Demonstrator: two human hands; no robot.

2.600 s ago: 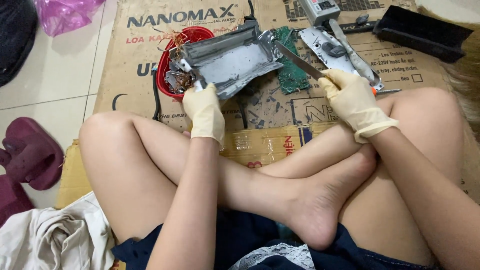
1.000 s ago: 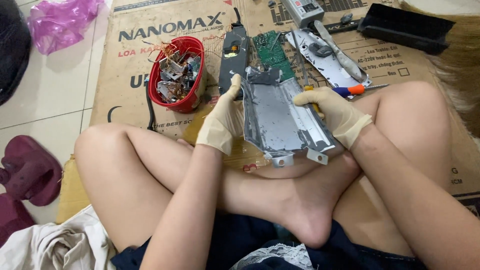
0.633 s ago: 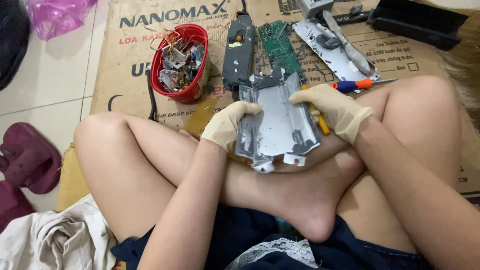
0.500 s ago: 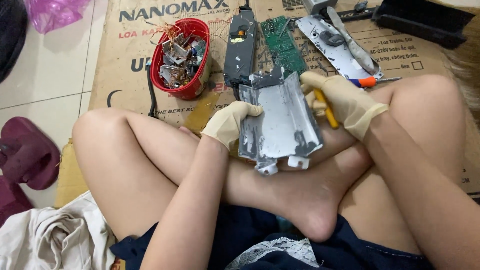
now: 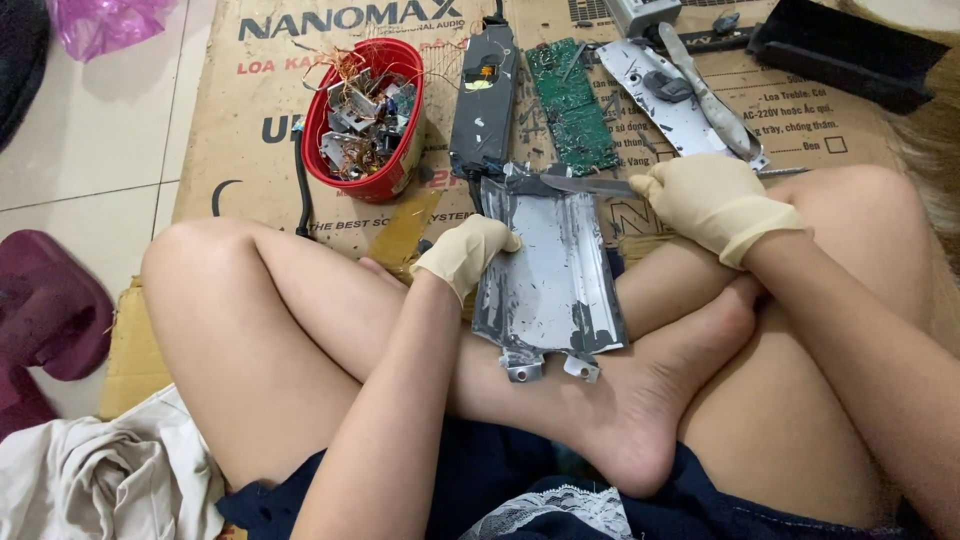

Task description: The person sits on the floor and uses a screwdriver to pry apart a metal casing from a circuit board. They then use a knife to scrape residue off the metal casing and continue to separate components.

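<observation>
A bent grey metal plate point(image 5: 552, 275) is held across crossed bare legs, w/ its two small mounting tabs pointing toward the body; its left edge is gripped by the gloved left hand point(image 5: 466, 253), fingers curled shut over the rim; the gloved right hand point(image 5: 712, 203) is closed around a tool handle, and a thin metal blade point(image 5: 580, 184) is pressed at the plate's top edge; farther out, on flattened cardboard point(image 5: 250, 120), a red bowl point(image 5: 368, 122) of copper wire & scrap parts is seen at left, a dark narrow panel point(image 5: 484, 92) beside it, then a green circuit board point(image 5: 570, 105); a second metal plate point(image 5: 670, 100) w/ a grey tool on it lies beyond the right hand; a black tray point(image 5: 850, 52) sits at far right.
</observation>
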